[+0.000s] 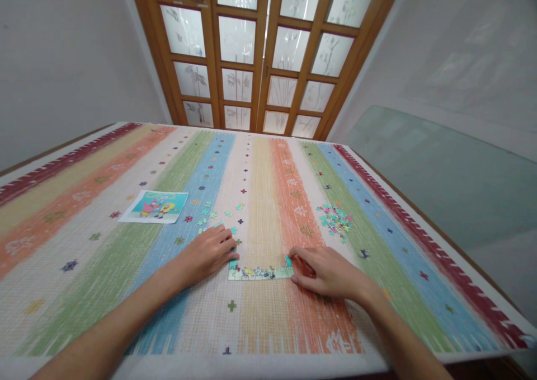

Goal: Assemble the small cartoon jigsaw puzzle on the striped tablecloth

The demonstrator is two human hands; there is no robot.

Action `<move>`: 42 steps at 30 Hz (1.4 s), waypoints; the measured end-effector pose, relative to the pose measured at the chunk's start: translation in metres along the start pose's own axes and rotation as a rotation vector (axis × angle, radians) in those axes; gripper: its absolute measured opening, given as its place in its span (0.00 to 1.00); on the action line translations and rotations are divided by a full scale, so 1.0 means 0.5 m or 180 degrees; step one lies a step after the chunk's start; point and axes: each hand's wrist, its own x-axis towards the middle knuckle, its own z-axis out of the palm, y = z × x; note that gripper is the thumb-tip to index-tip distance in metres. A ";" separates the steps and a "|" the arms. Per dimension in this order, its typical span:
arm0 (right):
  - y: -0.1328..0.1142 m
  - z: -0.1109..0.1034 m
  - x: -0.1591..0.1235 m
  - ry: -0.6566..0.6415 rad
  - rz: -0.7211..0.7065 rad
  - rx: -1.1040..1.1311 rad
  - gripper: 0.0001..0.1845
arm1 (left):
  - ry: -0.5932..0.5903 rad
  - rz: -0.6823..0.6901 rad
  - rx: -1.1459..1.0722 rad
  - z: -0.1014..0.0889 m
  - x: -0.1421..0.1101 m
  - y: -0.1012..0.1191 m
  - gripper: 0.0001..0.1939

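A partly joined jigsaw puzzle (260, 272) lies on the striped tablecloth, its bottom row running between my two hands. At its left end, my left hand (215, 250) is closed with bent fingers over a turquoise edge piece, which the fingertips partly hide. My right hand (325, 271) is curled at the other end. Its index fingertip touches a turquoise puzzle piece (288, 261) there, and its thumb rests by the corner below. Several loose turquoise pieces (202, 221) are scattered just beyond my left hand.
A heap of mixed puzzle pieces (335, 220) sits farther right. To the left lies a printed cartoon picture (154, 207). The striped tablecloth (262, 201) covers the table. Behind stand wooden doors with glass panes (237, 38), and a pale green panel (440, 156) leans at the right wall.
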 end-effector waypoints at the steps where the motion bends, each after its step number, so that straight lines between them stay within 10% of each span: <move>1: 0.000 0.000 0.000 -0.0004 0.0004 0.0010 0.14 | -0.0004 0.0006 0.0007 -0.002 0.000 0.001 0.14; 10: -0.007 -0.001 0.001 -0.0011 0.0077 0.0045 0.12 | -0.0165 -0.0024 0.0109 -0.023 -0.005 0.018 0.30; 42: -0.006 0.005 0.001 -0.0033 0.0037 0.0071 0.14 | -0.0117 0.0188 0.0002 -0.020 -0.008 0.029 0.11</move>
